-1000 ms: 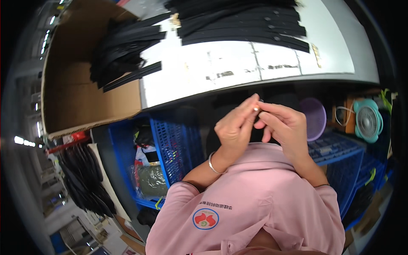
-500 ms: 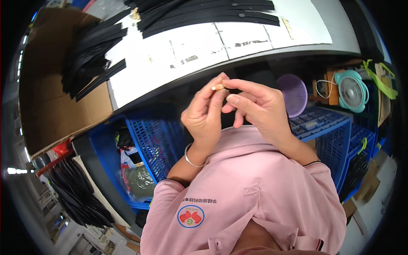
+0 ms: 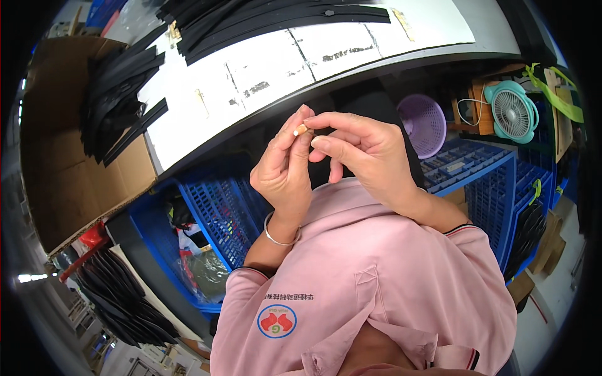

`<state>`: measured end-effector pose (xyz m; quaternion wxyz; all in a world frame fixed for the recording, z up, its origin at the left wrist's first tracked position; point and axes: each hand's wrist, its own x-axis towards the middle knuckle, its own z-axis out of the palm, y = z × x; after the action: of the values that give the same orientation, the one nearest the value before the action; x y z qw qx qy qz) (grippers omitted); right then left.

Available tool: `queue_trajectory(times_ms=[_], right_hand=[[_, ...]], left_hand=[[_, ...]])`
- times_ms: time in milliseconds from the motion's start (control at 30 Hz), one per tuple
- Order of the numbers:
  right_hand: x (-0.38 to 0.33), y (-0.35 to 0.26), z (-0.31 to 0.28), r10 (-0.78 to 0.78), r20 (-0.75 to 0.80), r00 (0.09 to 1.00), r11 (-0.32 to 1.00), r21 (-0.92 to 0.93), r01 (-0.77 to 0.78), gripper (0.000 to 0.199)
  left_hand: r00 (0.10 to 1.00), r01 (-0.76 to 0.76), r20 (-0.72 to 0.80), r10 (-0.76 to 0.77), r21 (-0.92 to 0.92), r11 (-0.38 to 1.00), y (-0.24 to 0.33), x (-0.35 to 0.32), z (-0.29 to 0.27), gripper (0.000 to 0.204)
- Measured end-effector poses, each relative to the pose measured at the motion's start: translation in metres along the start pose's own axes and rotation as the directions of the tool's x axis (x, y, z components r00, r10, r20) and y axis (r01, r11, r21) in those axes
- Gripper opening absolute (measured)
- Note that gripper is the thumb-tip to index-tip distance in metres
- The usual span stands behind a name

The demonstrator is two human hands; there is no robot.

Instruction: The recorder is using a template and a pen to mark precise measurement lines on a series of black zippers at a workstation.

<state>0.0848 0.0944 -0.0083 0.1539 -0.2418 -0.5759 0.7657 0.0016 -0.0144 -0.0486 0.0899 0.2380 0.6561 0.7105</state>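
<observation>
Left grip pinching small orange-white piece, right grip close

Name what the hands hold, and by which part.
The left hand seems to pinch a small tan-and-white thing close to the right hand; its kind and the part gripped cannot be made out.

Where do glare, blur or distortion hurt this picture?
All head view: the white tabletop looks washed out; its front edge bows; corners go black; left hand and right hand look fairly sharp, though the small orange-and-white item between them shows little detail.
</observation>
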Motion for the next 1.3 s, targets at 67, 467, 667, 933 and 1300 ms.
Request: queue_trajectory(times_ms=[67, 467, 667, 933, 1300], right_hand=[[0.001, 0.000, -0.001, 0.009, 0.017, 1.000, 1.000, -0.003, -0.009, 0.027], [0.006, -0.002, -0.011, 0.208, 0.132, 0.969, 0.954, 0.193, -0.231, 0.021], [0.006, 0.002, -0.012, 0.281, 0.131, 0.951, 0.911, 0.275, -0.307, 0.019], [0.007, 0.012, -0.010, 0.319, 0.076, 0.945, 0.892, 0.313, -0.326, 0.019], [0.009, 0.028, -0.009, 0.163, 0.004, 0.987, 0.952, 0.263, -0.159, 0.014]], left_hand=[[0.998, -0.063, 0.027, 0.061, 0.067, 0.996, -0.002, 0.000, -0.002, 0.014], [0.963, -0.269, 0.103, 0.248, 0.335, 0.903, -0.010, 0.002, -0.007, 0.021], [0.942, -0.336, 0.125, 0.313, 0.421, 0.843, -0.015, 0.004, -0.007, 0.021], [0.893, -0.444, 0.171, 0.415, 0.475, 0.760, -0.027, 0.010, -0.008, 0.025], [0.905, -0.421, 0.157, 0.395, 0.464, 0.779, -0.030, 0.009, -0.004, 0.023]])
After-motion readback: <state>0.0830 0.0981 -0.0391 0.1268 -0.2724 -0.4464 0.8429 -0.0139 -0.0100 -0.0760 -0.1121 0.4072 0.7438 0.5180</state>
